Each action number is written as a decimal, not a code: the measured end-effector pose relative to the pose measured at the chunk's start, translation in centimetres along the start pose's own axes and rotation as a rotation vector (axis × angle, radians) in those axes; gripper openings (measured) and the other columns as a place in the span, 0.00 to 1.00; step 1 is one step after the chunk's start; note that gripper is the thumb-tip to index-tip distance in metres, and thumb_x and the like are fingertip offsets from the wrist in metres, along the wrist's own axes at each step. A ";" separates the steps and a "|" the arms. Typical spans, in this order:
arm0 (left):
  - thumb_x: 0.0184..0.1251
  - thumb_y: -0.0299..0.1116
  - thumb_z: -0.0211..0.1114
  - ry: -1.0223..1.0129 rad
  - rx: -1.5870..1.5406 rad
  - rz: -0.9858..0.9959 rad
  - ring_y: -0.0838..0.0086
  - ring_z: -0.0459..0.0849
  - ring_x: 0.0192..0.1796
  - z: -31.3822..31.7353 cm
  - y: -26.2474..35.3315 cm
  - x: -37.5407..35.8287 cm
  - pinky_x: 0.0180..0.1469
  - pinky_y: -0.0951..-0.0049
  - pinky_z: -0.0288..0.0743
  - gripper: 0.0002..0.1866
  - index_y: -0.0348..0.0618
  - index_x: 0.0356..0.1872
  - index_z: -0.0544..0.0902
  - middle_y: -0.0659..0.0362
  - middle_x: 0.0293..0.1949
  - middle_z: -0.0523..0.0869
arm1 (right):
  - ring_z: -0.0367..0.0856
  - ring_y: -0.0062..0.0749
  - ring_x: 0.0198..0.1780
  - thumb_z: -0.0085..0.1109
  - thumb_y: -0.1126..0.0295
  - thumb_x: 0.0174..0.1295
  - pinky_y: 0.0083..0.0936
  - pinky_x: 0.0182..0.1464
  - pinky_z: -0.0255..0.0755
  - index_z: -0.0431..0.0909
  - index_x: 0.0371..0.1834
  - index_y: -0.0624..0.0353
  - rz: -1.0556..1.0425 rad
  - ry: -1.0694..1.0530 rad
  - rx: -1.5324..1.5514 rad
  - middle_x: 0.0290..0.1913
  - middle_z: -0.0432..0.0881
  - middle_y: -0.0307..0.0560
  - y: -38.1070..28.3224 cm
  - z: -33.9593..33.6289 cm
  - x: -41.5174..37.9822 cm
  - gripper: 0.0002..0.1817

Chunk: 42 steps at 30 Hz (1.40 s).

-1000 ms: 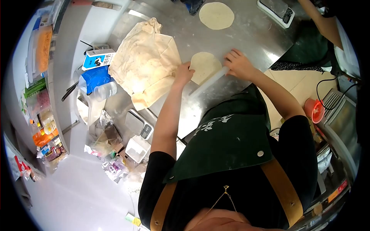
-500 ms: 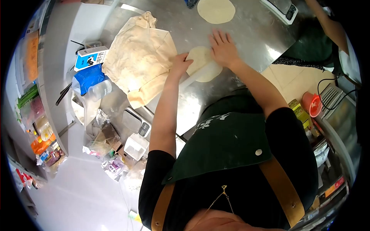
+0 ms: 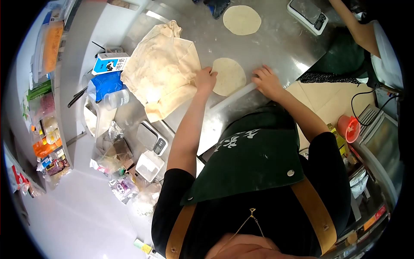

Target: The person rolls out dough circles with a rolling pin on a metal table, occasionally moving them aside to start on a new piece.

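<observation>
A flat, pale dough round [image 3: 229,77] lies on the steel worktop. At its left edge, my left hand [image 3: 206,80] has its fingers closed on the rim of the dough. Just below the round lies a whitish rolling pin [image 3: 233,97], slanting up to the right. My right hand [image 3: 268,83] is at the pin's right end, its fingers bent over it and the palm hidden. A second dough round [image 3: 242,20] sits farther up the worktop. Close to my left wrist is a large crumpled cream cloth [image 3: 161,69].
A digital scale [image 3: 308,16] stands at the upper right, near another person's arm [image 3: 355,28]. Left of the cloth are a milk carton [image 3: 110,63] and a blue bag [image 3: 106,85]. Another scale [image 3: 152,137] and a plastic tub [image 3: 149,165] stand lower down.
My right hand has drawn back towards my body and to the right, its spread fingers now bent. The rolling pin has come off the dough to its near side. My left hand stays at the dough's edge.
</observation>
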<state>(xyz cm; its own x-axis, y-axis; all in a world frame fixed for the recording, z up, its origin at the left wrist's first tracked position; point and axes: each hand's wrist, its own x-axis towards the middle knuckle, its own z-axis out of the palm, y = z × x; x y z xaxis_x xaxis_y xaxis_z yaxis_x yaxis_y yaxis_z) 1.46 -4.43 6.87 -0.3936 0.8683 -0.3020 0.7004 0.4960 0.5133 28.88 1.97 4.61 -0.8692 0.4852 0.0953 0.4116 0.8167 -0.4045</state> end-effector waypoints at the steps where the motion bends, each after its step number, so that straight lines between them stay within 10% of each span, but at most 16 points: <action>1: 0.55 0.33 0.67 -0.007 0.015 0.039 0.52 0.82 0.32 -0.6 1.1 -0.5 0.35 0.58 0.73 0.10 0.35 0.33 0.82 0.45 0.27 0.82 | 0.69 0.41 0.61 0.69 0.69 0.42 0.46 0.70 0.55 0.77 0.43 0.55 0.003 0.030 0.009 0.54 0.73 0.45 -0.1 -0.6 -0.5 0.21; 21: 0.58 0.32 0.64 0.071 -0.099 0.549 0.52 0.81 0.32 -2.6 17.0 0.8 0.35 0.60 0.73 0.08 0.37 0.33 0.83 0.48 0.29 0.83 | 0.75 0.40 0.50 0.70 0.70 0.39 0.44 0.64 0.63 0.76 0.40 0.55 0.263 0.201 0.066 0.43 0.76 0.43 -1.1 -3.1 -8.6 0.21; 29: 0.56 0.35 0.67 -0.203 -0.245 0.394 0.55 0.84 0.40 -0.3 24.7 13.5 0.43 0.58 0.76 0.12 0.38 0.38 0.83 0.46 0.36 0.85 | 0.75 0.41 0.48 0.68 0.72 0.40 0.43 0.62 0.64 0.76 0.40 0.56 0.373 0.214 0.075 0.42 0.76 0.44 0.7 -4.3 -9.3 0.20; 36: 0.52 0.34 0.71 0.198 -0.047 0.226 0.53 0.79 0.52 2.1 15.0 20.6 0.55 0.59 0.73 0.21 0.37 0.47 0.80 0.46 0.48 0.81 | 0.75 0.42 0.48 0.68 0.74 0.39 0.43 0.60 0.65 0.76 0.40 0.56 0.427 0.265 0.104 0.42 0.76 0.44 2.0 -4.7 -9.5 0.20; 42: 0.50 0.30 0.71 0.333 -0.216 -0.198 0.55 0.83 0.43 4.1 9.0 18.0 0.45 0.61 0.77 0.21 0.35 0.46 0.80 0.44 0.43 0.83 | 0.75 0.43 0.47 0.68 0.73 0.41 0.40 0.54 0.66 0.76 0.40 0.56 0.369 0.263 0.154 0.42 0.76 0.45 3.7 -5.0 -8.6 0.19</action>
<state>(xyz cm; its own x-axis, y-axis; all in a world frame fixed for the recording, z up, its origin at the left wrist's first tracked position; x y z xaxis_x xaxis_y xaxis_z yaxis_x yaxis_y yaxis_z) 3.08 15.64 2.71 -0.7029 0.6943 -0.1544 0.4653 0.6130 0.6386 39.26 2.39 6.80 -0.5654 0.8130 0.1392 0.6168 0.5288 -0.5830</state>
